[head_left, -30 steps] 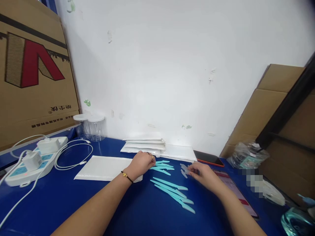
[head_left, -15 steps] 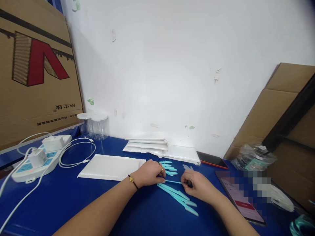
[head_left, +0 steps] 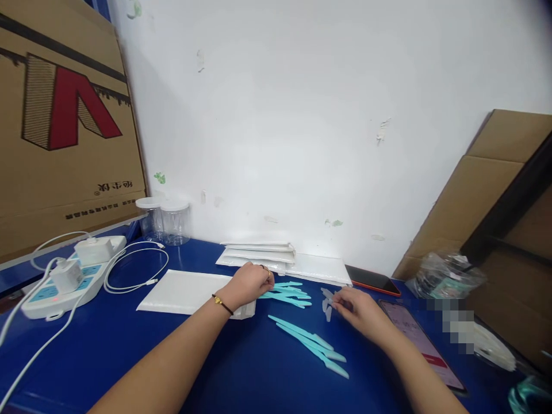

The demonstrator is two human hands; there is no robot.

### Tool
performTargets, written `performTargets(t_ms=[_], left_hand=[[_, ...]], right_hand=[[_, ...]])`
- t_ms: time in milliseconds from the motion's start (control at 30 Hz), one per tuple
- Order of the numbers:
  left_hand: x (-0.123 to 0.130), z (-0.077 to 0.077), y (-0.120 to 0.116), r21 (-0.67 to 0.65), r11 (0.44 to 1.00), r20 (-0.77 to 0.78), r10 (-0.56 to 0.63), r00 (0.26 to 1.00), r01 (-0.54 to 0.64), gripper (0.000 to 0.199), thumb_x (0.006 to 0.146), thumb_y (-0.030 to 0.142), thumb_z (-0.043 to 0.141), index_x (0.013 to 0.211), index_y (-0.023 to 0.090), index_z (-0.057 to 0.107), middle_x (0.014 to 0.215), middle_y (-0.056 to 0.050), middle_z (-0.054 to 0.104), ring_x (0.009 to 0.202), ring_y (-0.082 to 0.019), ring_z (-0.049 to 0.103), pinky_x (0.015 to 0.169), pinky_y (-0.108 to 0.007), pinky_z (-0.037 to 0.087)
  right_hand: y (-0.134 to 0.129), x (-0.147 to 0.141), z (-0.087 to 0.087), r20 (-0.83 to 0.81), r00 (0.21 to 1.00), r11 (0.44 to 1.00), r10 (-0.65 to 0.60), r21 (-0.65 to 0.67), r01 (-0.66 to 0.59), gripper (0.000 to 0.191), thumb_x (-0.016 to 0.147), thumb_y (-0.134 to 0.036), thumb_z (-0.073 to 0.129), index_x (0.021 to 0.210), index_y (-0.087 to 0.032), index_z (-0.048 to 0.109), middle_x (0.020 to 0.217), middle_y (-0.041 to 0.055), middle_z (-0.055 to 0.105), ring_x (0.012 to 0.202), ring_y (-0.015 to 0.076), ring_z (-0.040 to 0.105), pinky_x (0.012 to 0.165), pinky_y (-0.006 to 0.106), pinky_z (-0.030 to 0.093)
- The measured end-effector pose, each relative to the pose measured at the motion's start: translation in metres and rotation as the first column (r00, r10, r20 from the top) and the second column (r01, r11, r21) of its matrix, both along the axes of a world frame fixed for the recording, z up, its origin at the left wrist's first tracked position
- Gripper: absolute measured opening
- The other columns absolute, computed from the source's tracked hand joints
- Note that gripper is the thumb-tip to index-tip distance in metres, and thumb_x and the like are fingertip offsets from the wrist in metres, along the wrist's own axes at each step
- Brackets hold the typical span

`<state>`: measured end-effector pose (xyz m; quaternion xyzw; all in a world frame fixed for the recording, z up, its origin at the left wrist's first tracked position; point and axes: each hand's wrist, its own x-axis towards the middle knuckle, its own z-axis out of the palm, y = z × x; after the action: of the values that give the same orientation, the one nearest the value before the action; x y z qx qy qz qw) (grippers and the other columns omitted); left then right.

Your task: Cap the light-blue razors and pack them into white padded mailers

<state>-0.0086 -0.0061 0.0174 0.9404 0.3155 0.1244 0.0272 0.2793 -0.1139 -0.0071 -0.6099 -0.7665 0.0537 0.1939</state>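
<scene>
My left hand (head_left: pixel 255 283) is closed at the left ends of the upper pile of teal eyebrow razors (head_left: pixel 291 294); its fingers pinch a razor there, partly hidden. A second group of teal eyebrow razors (head_left: pixel 313 339), with paler, wider right ends, lies fanned out below. To the right, my right hand (head_left: pixel 356 310) has its thumb and fingertips together at a few small clear caps (head_left: pixel 325 305). It seems to pinch one of them, though the fingers cover part of it.
A white padded mailer (head_left: pixel 185 293) lies left of my left hand, and more mailers (head_left: pixel 254 256) are stacked by the wall. A phone (head_left: pixel 375 280) and a tablet (head_left: pixel 422 339) lie right. Power strip (head_left: pixel 52 305), cable and clear jars (head_left: pixel 175 224) stand left.
My hands have moved apart from the razor stretched between them. The left went up and left to the upper pile; the right shifted right to the caps, where more caps now show.
</scene>
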Motion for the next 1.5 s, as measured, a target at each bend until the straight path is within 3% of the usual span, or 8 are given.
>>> performTargets(t_ms=[133,433,600,833,1033,1167,1333,1500], left_hand=[[0.001,-0.001,-0.001,-0.002,1.0,0.057,0.024,0.998,-0.024,0.011,0.081,0.027,0.058,0.085,0.022,0.066,0.087,0.0,0.068,0.081,-0.017,0.06,0.071,-0.026,0.036],[0.023,-0.013,-0.033,-0.187,0.955,-0.001,-0.235,0.972,0.231,0.016,0.074,0.04,0.068,0.083,0.026,0.067,0.08,0.004,0.067,0.076,-0.013,0.061,0.068,-0.023,0.038],[0.027,-0.019,-0.035,-0.252,0.95,-0.04,-0.2,0.979,0.183,0.011,0.075,0.034,0.067,0.078,0.024,0.067,0.073,0.004,0.067,0.069,-0.013,0.06,0.057,-0.021,0.036],[0.016,-0.007,-0.02,-0.148,0.986,0.003,-0.076,0.997,0.075,0.008,0.075,0.028,0.066,0.07,0.022,0.066,0.073,0.004,0.068,0.07,-0.013,0.061,0.062,-0.022,0.037],[0.008,-0.003,-0.01,-0.074,0.997,0.052,0.036,0.998,-0.033,0.017,0.077,0.034,0.063,0.091,0.023,0.066,0.088,0.0,0.068,0.084,-0.018,0.061,0.071,-0.025,0.038],[0.016,-0.007,-0.023,-0.131,0.981,0.037,-0.139,0.99,0.143,0.02,0.076,0.04,0.065,0.09,0.026,0.067,0.089,0.001,0.066,0.084,-0.017,0.06,0.074,-0.026,0.037],[0.025,-0.019,-0.034,-0.186,0.956,0.015,-0.23,0.973,0.228,0.02,0.074,0.042,0.068,0.087,0.026,0.066,0.083,0.003,0.066,0.081,-0.015,0.06,0.074,-0.026,0.036],[0.026,-0.02,-0.035,-0.217,0.953,0.022,-0.212,0.977,0.211,0.016,0.074,0.04,0.067,0.081,0.025,0.066,0.079,0.004,0.066,0.077,-0.014,0.059,0.07,-0.024,0.036]], right_hand=[[0.0,0.003,0.003,-0.021,0.999,1.0,-0.024,0.005,0.024,0.02,0.086,-0.032,0.049,0.083,-0.021,0.065,0.083,0.0034,0.063,0.074,0.0183,0.058,0.067,0.028,0.043],[-0.02,-0.035,0.008,-0.18,0.978,0.953,0.108,-0.26,-0.153,0.004,0.071,-0.02,0.064,0.071,-0.019,0.061,0.07,-0.0022,0.057,0.06,0.0111,0.051,0.052,0.021,0.038],[-0.019,-0.044,0.003,-0.166,0.979,0.948,0.119,-0.275,-0.161,0.007,0.074,-0.016,0.062,0.071,-0.019,0.056,0.072,-0.0024,0.056,0.061,0.0106,0.05,0.051,0.019,0.035],[-0.008,-0.022,-0.002,-0.145,0.988,0.979,0.046,-0.191,-0.074,0.007,0.08,-0.023,0.057,0.074,-0.02,0.058,0.07,-0.0017,0.058,0.063,0.0142,0.055,0.055,0.022,0.038],[-0.001,-0.002,0.003,-0.054,0.992,0.992,-0.11,-0.063,0.107,0.009,0.077,-0.027,0.057,0.075,-0.02,0.062,0.076,0.002,0.064,0.067,0.0176,0.057,0.06,0.026,0.04],[-0.013,-0.011,0.011,-0.165,0.986,0.983,-0.002,-0.184,-0.028,0.011,0.078,-0.028,0.057,0.075,-0.019,0.064,0.072,0.0007,0.062,0.063,0.0151,0.056,0.056,0.024,0.041],[-0.025,-0.02,0.008,-0.237,0.969,0.88,0.074,-0.442,-0.175,0.011,0.067,-0.024,0.071,0.073,-0.019,0.063,0.063,-0.0033,0.057,0.057,0.0115,0.051,0.048,0.019,0.035],[-0.025,-0.033,0.01,-0.227,0.971,0.903,0.073,-0.399,-0.161,0.01,0.069,-0.015,0.065,0.071,-0.019,0.057,0.062,-0.0049,0.053,0.056,0.0097,0.048,0.048,0.018,0.032]])
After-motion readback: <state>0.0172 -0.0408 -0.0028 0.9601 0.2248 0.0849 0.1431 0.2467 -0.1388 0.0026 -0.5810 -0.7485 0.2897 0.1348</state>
